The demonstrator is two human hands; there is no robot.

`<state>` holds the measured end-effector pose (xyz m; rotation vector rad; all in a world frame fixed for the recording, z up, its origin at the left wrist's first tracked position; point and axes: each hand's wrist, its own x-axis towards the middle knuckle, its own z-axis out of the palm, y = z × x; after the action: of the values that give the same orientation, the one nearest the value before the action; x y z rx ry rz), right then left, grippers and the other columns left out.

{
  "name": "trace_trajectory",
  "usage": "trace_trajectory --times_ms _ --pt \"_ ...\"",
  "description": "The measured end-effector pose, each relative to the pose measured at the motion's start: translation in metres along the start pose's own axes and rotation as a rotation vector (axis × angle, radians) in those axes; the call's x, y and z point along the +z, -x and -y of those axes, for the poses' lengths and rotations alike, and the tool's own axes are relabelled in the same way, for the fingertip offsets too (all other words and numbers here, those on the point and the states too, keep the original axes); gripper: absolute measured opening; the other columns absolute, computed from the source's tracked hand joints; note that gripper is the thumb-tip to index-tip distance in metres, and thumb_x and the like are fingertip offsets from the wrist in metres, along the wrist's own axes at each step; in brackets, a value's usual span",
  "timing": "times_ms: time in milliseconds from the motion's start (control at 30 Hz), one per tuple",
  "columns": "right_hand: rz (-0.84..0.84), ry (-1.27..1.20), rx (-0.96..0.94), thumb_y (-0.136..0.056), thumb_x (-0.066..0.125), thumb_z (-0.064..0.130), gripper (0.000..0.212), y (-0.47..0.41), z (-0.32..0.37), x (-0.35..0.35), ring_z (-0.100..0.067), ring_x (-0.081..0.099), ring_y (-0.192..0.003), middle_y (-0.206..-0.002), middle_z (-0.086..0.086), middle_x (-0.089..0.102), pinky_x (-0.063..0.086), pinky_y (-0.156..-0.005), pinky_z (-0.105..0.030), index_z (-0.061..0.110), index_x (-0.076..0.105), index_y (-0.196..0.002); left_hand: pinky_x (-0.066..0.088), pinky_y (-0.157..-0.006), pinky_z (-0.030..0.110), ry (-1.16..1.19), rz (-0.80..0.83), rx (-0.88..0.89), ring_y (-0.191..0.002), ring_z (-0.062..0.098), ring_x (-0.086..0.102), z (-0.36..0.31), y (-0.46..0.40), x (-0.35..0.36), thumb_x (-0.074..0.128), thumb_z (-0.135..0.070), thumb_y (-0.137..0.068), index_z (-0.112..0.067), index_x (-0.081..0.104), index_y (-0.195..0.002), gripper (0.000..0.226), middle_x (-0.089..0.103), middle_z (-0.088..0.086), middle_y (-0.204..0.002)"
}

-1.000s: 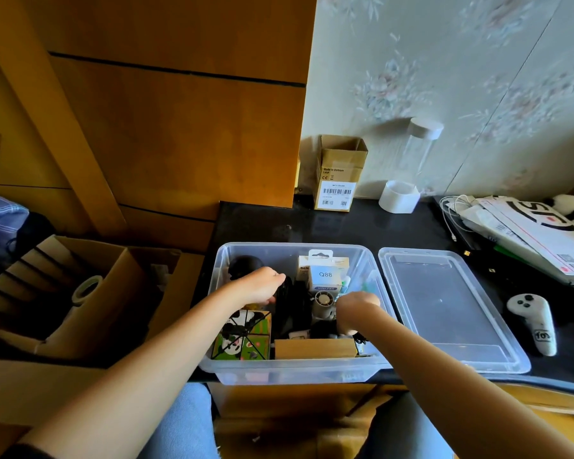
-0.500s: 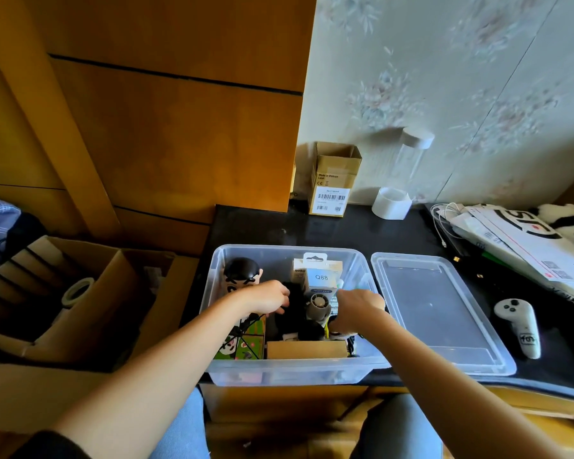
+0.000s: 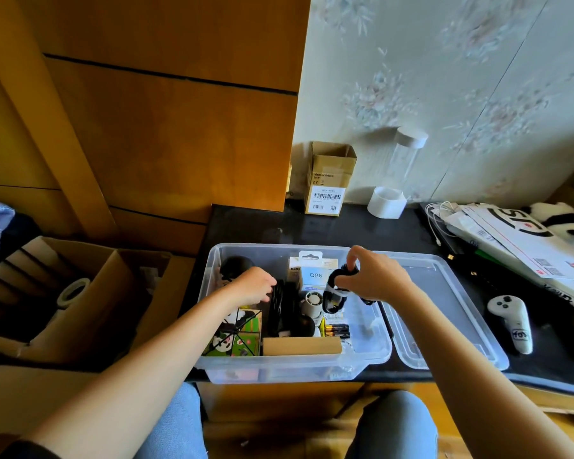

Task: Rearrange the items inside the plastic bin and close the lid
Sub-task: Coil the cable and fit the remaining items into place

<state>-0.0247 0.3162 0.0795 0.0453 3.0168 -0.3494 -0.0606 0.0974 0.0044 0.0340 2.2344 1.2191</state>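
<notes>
Midway through the sort, a clear plastic bin [image 3: 371, 346] sits open at the near edge of a dark table [image 3: 312, 226], packed with boxes, batteries and a small white fan [image 3: 312, 301]. The person's right hand [image 3: 375, 276] holds a coiled black cable [image 3: 340, 279], bound with a white tie, just above the bin's three o'clock side, fingers curled round the bundle and pinching it near the top. The left hand [image 3: 254, 286] reaches into the bin's nine o'clock half, fingers curled against a dark upright item [image 3: 280, 303]; whether they actually grip it cannot be told.

The cable looks light and floppy, best held by its tied middle so the loops stay together. The bin itself appears thin-walled and flexible, likely light enough to steady by its rim.

Its lid [image 3: 444, 309] lies flat on the table, touching the bin at three o'clock, and will probably need pressing down at the corners to snap on. Beyond it, at three o'clock, rests a white controller [image 3: 511, 321]; at twelve o'clock stands a small cardboard box [image 3: 328, 180] against the wall.
</notes>
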Motion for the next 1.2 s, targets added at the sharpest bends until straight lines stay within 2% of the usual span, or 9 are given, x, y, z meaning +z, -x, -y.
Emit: trace_trajectory --times_ms 167,267,400,500,633,733,933,1100,1200 --pt "0.097 -0.292 -0.057 -0.078 0.064 0.043 0.023 -0.010 0.016 0.005 -0.006 0.049 -0.060 -0.075 0.011 0.050 0.037 -0.050 -0.021 0.028 0.047 -0.080 0.046 -0.092 0.034 0.014 -0.010 -0.019 -0.119 0.035 0.054 -0.004 0.010 0.000 0.024 -0.009 -0.101 -0.004 0.040 -0.138 0.041 0.047 0.023 -0.137" --pt "0.126 -0.394 -0.041 -0.078 0.065 0.040 0.021 -0.017 0.031 0.019 -0.007 0.049 -0.061 -0.081 0.007 0.052 0.039 -0.053 -0.022 0.028 0.048 -0.079 0.045 -0.092 0.036 0.100 0.026 -0.024 -0.112 0.035 0.059 -0.004 0.015 0.001 0.022 -0.032 -0.104 -0.002 0.047 -0.130 0.047 0.053 0.024 -0.131" --pt "0.201 -0.334 -0.045 -0.081 0.063 0.043 0.026 -0.024 0.048 0.041 -0.016 0.051 -0.080 -0.096 0.001 0.051 0.041 -0.066 -0.025 0.023 0.050 -0.091 0.052 -0.083 0.031 0.265 0.016 0.010 -0.077 0.015 0.067 0.005 0.018 -0.004 0.025 -0.060 -0.093 -0.011 0.057 -0.109 0.061 0.065 0.008 -0.089" --pt "0.196 -0.309 -0.060 -0.082 0.063 0.045 0.037 -0.029 0.058 0.051 -0.018 0.051 -0.084 -0.102 -0.004 0.056 0.046 -0.076 -0.031 0.014 0.056 -0.101 0.045 -0.095 0.036 0.224 0.130 0.070 -0.104 0.023 0.060 0.009 0.018 -0.010 0.036 -0.066 -0.084 -0.018 0.058 -0.111 0.059 0.063 0.010 -0.108" --pt "0.262 -0.362 -0.086 -0.079 0.070 0.039 0.046 -0.032 0.060 0.052 -0.017 0.049 -0.081 -0.100 -0.002 0.049 0.044 -0.064 -0.022 0.011 0.054 -0.112 0.043 -0.098 0.038 0.140 0.179 0.128 -0.115 0.032 0.054 0.012 0.022 -0.018 0.055 -0.062 -0.072 -0.007 0.060 -0.117 0.071 0.055 0.023 -0.127" --pt "0.332 -0.401 -0.082 -0.073 0.078 0.031 0.052 -0.032 0.055 0.049 -0.015 0.049 -0.083 -0.104 -0.001 0.046 0.040 -0.055 -0.015 0.013 0.051 -0.114 0.048 -0.093 0.031 0.199 0.206 0.121 -0.112 0.021 0.059 0.018 0.018 -0.020 0.065 -0.037 -0.084 -0.008 0.060 -0.116 0.044 0.062 0.013 -0.120" --pt "0.320 -0.534 0.035 -0.079 0.073 0.031 0.059 -0.033 0.040 0.044 -0.010 0.054 -0.070 -0.115 -0.007 0.053 0.045 -0.051 -0.016 0.013 0.042 -0.127 0.051 -0.083 0.026 0.253 0.141 0.095 -0.102 0.018 0.063 0.019 0.013 -0.016 0.058 -0.023 -0.092 -0.013 0.061 -0.106 0.017 0.064 0.009 -0.112" --pt "0.411 -0.574 0.061 -0.089 0.062 0.021 0.036 -0.027 0.049 0.045 -0.008 0.054 -0.052 -0.076 -0.001 0.060 0.041 -0.043 -0.014 0.001 0.057 -0.117 0.054 -0.083 0.032 0.384 0.134 0.067 -0.093 0.019 0.067 0.019 0.011 -0.015 0.054 -0.018 -0.095 -0.011 0.058 -0.110 0.017 0.063 0.007 -0.112" --pt "0.484 -0.456 0.004 -0.091 0.051 0.018 0.038 -0.020 0.056 0.055 -0.012 0.052 -0.065 -0.098 -0.011 0.062 0.041 -0.044 -0.015 0.008 0.049 -0.127 0.053 -0.085 0.037 0.359 0.095 0.054 -0.096 0.024 0.065 0.018 0.010 -0.013 0.053 -0.018 -0.096 -0.010 0.057 -0.111 0.018 0.060 0.011 -0.117"
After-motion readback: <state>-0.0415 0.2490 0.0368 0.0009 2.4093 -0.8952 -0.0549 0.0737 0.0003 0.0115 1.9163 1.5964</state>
